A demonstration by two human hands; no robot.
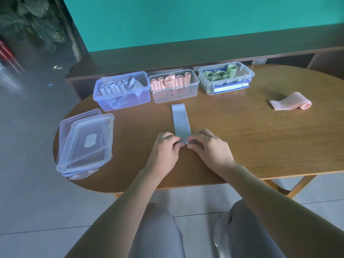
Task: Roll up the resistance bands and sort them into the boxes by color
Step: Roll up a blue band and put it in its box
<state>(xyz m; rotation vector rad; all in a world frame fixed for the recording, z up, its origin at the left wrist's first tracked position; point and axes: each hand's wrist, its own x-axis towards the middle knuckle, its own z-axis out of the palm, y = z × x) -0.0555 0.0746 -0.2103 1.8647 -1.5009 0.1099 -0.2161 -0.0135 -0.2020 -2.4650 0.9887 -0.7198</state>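
- Near the front edge of the wooden table (242, 146), a grey-blue band (181, 121) lies flat, running straight away from the person, likely so that it can be rolled up from the near end.
- Both hands meet at that near end: the left hand (165, 149) and right hand (208, 148) have their fingers curled down and pinch the band's edge, where a first small fold or turn shows between the fingertips.
- Rolling looks barely begun; most of the band is flat.
- Beyond its far end stand three open boxes in a row: the blue box (122, 98) with grey-blue rolls, the middle box (175, 94) with pink rolls, the right box (226, 86) with green rolls, so this band probably belongs in the blue one.
- A pink band (290, 103), partly rolled, lies apart at the right, unsorted.
- Stacked lids (85, 144) sit at the table's left end, out of the way.
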